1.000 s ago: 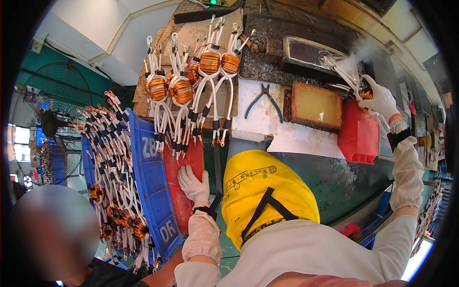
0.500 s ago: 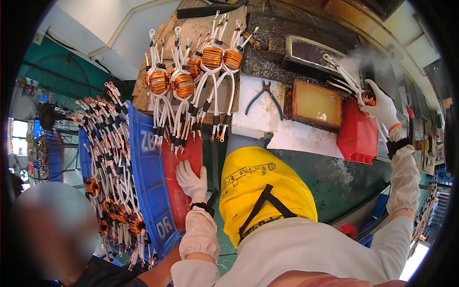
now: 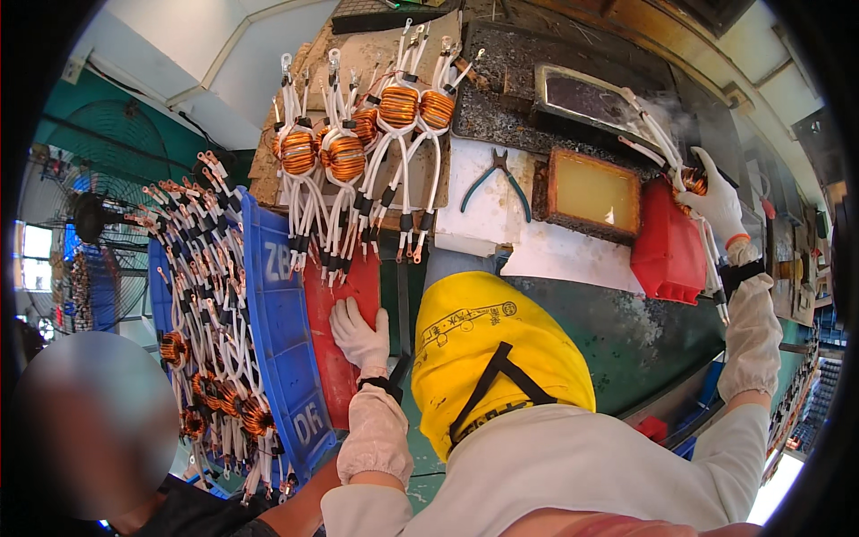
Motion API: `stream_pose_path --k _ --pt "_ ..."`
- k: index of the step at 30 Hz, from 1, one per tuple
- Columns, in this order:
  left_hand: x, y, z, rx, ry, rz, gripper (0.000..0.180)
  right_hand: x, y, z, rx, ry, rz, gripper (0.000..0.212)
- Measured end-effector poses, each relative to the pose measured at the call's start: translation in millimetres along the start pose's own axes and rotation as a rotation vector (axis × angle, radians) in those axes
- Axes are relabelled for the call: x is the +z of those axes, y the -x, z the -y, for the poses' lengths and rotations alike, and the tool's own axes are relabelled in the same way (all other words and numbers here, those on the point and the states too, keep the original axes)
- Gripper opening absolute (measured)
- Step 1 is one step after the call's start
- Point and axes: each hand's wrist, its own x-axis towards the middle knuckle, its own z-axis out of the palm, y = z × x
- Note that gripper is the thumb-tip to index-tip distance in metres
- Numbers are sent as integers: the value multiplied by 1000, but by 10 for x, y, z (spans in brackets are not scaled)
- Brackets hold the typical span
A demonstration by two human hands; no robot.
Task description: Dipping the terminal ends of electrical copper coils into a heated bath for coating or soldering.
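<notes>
My right hand (image 3: 720, 204), in a white glove, grips a toroidal coil (image 3: 693, 182) of copper wire with white leads. Some of its leads stretch over a dark rectangular pot with a metal rim (image 3: 543, 89), and their tips lie over the pot's right part; I cannot tell whether they touch what is inside. Other leads hang down beside my right wrist. Smoke hangs around the pot. Gloved too, my left hand (image 3: 361, 336) lies with fingers spread against a red surface (image 3: 338, 389) beside a blue crate (image 3: 277, 313), holding nothing.
Several similar coils (image 3: 345, 159) lie on a board at the back left. Pliers (image 3: 497, 183) rest on white sheeting beside a tray (image 3: 557, 179) of yellowish liquid. A red bin (image 3: 667, 259) stands below the held coil. Many coils fill the crate's side; another person sits at lower left.
The coil's upper leads have swung slightly up and right over the pot, and its lower leads hang further down by my right wrist. My left hand stays put.
</notes>
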Motion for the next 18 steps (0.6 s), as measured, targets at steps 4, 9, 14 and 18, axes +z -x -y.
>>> stream_pose_path --k 4,9,14,18 --pt "-5 -5 0 -1 -1 6 65 -13 31 40 -99 -10 -26 88" --pt "-18 1 3 -7 1 12 65 -44 98 149 31 -199 45 87" --pt "-21 -18 -3 9 4 -1 64 -48 87 186 167 -189 81 87" --pt "-29 -24 -16 6 -1 -2 64 29 -34 47 108 30 -35 86"
